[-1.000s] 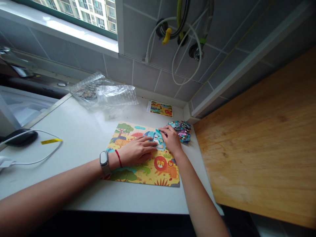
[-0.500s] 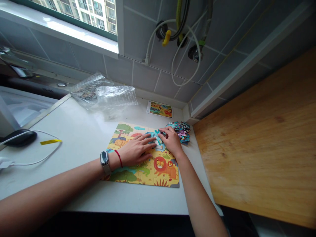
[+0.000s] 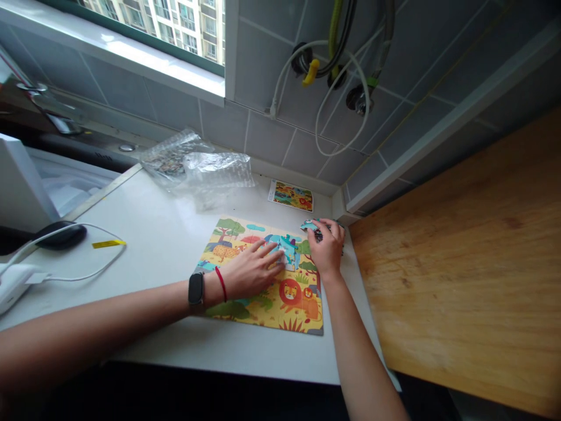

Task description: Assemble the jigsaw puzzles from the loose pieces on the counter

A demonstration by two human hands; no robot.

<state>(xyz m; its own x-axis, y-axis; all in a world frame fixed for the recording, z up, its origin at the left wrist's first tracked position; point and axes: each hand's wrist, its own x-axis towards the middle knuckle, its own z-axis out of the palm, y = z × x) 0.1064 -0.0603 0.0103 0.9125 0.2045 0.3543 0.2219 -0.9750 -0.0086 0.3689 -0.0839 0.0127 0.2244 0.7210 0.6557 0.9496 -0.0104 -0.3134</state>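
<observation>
A jigsaw puzzle (image 3: 302,301) with a lion, trees and other animals on a yellow ground lies flat on the white counter. My left hand (image 3: 256,269) rests on it, fingers stretched out and holding nothing. Just beyond the fingertips, a few joined teal puzzle pieces (image 3: 288,250) lie over the picture. Off the puzzle's upper right corner, my right hand (image 3: 327,242) curls over a pile of loose puzzle pieces (image 3: 310,225), thumb and fingers closed around some of them. The palm and fingers hide most of that pile.
A small picture card (image 3: 291,196) lies behind the puzzle. Crumpled clear plastic bags (image 3: 219,169) are at the back, by the sink. A black mouse (image 3: 61,235) and white cable (image 3: 83,279) lie at left. A wooden panel (image 3: 451,263) borders the counter's right side.
My right hand has left the teal pieces on the puzzle and moved right to the loose pile. My left hand stays flat on the puzzle. The view has shifted slightly.
</observation>
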